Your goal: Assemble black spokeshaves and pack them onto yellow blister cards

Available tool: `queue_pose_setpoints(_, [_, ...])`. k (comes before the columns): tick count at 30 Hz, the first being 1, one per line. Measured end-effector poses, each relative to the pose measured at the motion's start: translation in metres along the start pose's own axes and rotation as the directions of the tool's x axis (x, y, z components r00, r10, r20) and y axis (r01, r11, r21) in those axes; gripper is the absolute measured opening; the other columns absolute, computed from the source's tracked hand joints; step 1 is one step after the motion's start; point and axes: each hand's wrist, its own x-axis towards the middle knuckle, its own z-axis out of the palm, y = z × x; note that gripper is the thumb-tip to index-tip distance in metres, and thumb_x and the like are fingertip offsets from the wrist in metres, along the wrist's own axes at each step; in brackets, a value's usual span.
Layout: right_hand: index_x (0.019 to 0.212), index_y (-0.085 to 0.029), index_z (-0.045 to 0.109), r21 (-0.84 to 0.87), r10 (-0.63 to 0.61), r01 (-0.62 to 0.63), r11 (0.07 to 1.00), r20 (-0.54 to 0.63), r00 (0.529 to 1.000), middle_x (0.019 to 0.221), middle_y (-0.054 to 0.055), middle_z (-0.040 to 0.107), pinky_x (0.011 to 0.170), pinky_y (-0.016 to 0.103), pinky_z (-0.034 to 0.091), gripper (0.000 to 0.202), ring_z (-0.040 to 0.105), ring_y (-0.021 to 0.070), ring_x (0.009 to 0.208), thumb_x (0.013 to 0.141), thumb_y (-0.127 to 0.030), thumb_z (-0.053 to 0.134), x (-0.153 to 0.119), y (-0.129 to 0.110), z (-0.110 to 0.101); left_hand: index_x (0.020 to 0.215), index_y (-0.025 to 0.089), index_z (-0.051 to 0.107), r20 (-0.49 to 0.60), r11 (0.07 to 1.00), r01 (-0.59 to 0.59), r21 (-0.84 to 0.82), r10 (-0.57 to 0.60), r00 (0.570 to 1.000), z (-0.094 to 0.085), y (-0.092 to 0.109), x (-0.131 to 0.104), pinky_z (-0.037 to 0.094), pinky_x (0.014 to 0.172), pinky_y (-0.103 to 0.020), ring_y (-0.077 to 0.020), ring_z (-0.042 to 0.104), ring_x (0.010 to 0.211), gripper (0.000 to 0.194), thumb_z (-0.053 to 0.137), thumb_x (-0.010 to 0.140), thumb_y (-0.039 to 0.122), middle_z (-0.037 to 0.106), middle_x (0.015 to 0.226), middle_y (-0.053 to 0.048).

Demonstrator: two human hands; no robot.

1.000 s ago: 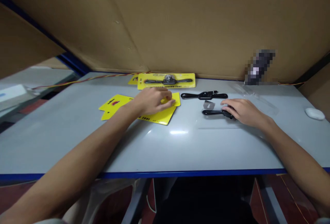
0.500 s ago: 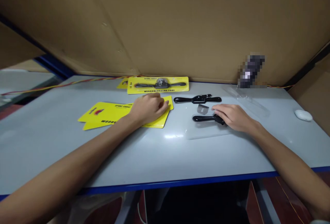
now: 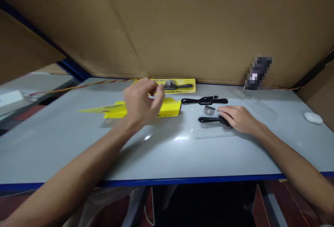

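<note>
Left hand (image 3: 142, 103) of mine is up off the table, with the fingers curled in and pinching the yellow card (image 3: 167, 108) by its near edge. That card is lifted a little at my end, and its far corner points toward the black tools. More yellow cards (image 3: 104, 109) stick out to the left of my hand, low over the grey table (image 3: 167, 154); I cannot tell if they are part of what I hold. My hand looks a bit blurry, so I cannot see just which fingers do the pinching.

To do this well, I think I should keep the pinch soft but sure, and lift the card flat so it does not bend or drag the other cards along.

Right hand (image 3: 238, 119) of mine lies low on the table. Its fingers rest on the handle of the near black tool (image 3: 210, 119), loosely curled over it. I cannot tell if they grip it tight. I should keep this hand quiet so the tool stays put.

Just behind it lies a small grey metal piece (image 3: 209, 110), and behind that a second black tool (image 3: 204, 100). At the back, by the brown cardboard wall (image 3: 182, 28), sits a packed tool on a yellow card (image 3: 180, 86). A white mouse (image 3: 313, 117) is far off to the right.
</note>
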Motion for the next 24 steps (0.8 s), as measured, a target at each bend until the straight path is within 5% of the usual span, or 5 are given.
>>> queue_pose_setpoints(3, [0.116, -0.026, 0.072, 0.007, -0.002, 0.002, 1.0, 0.004, 1.0, 0.11, 0.007, 0.077, 0.084, 0.04, 0.051, 0.042, 0.071, 0.0244, 0.099, 0.108, -0.038, 0.033, 0.0, 0.0, 0.001, 0.066, 0.022, 0.044, 0.348, 0.938, 0.066, -0.339, 0.06, 0.936, 0.005, 0.012, -0.01, 0.038, 0.057, -0.03, -0.0155, 0.045, 0.059, 0.038, 0.034, 0.094, 0.045, 0.046, 0.061, -0.001])
queue_pose_setpoints(5, [0.117, -0.026, 0.072, 0.008, -0.001, 0.001, 1.0, 0.008, 1.0, 0.111, 0.008, 0.077, 0.084, 0.041, 0.051, 0.042, 0.071, 0.025, 0.099, 0.108, -0.037, 0.033, 0.0, 0.0, 0.001, 0.066, 0.021, 0.046, 0.466, 0.886, 0.131, -0.445, 0.104, 0.878, 0.008, 0.01, -0.011, 0.038, 0.054, -0.03, -0.015, 0.044, 0.056, 0.038, 0.033, 0.093, 0.044, 0.047, 0.06, -0.001])
queue_pose_setpoints(15, [0.111, -0.029, 0.071, -0.018, 0.015, -0.013, 1.0, 0.095, 0.995, 0.1, 0.004, 0.078, 0.074, 0.035, 0.044, 0.035, 0.069, 0.0233, 0.085, 0.107, -0.038, 0.037, -0.004, 0.0, -0.015, 0.082, 0.018, 0.067, 0.503, 0.994, -0.108, 0.035, 0.076, 0.861, 0.034, -0.039, 0.001, 0.037, 0.058, -0.03, -0.0184, 0.054, 0.053, 0.04, 0.04, 0.09, 0.046, 0.06, 0.056, -0.003])
queue_pose_setpoints(21, [0.092, -0.024, 0.062, -0.071, 0.111, -0.108, 0.992, 0.042, 0.993, 0.087, 0.005, 0.07, 0.071, 0.035, 0.039, 0.037, 0.06, 0.0217, 0.075, 0.108, -0.035, 0.031, -0.003, 0.006, -0.012, 0.099, 0.016, 0.07, 0.514, 0.941, -0.289, 0.174, 0.163, 0.842, 0.061, -0.044, -0.005, 0.045, 0.068, -0.035, -0.0281, 0.065, 0.087, 0.045, 0.038, 0.097, 0.048, 0.068, 0.1, -0.015])
queue_pose_setpoints(24, [0.091, -0.023, 0.059, -0.046, 0.15, -0.15, 0.988, -0.018, 0.989, 0.091, 0.008, 0.068, 0.075, 0.036, 0.041, 0.034, 0.06, 0.0229, 0.08, 0.107, -0.034, 0.032, -0.001, 0.01, -0.006, 0.096, 0.016, 0.067, 0.497, 0.938, -0.305, 0.166, 0.188, 0.847, 0.065, -0.044, -0.005, 0.05, 0.079, -0.041, -0.0323, 0.061, 0.098, 0.041, 0.039, 0.097, 0.046, 0.064, 0.101, -0.016])
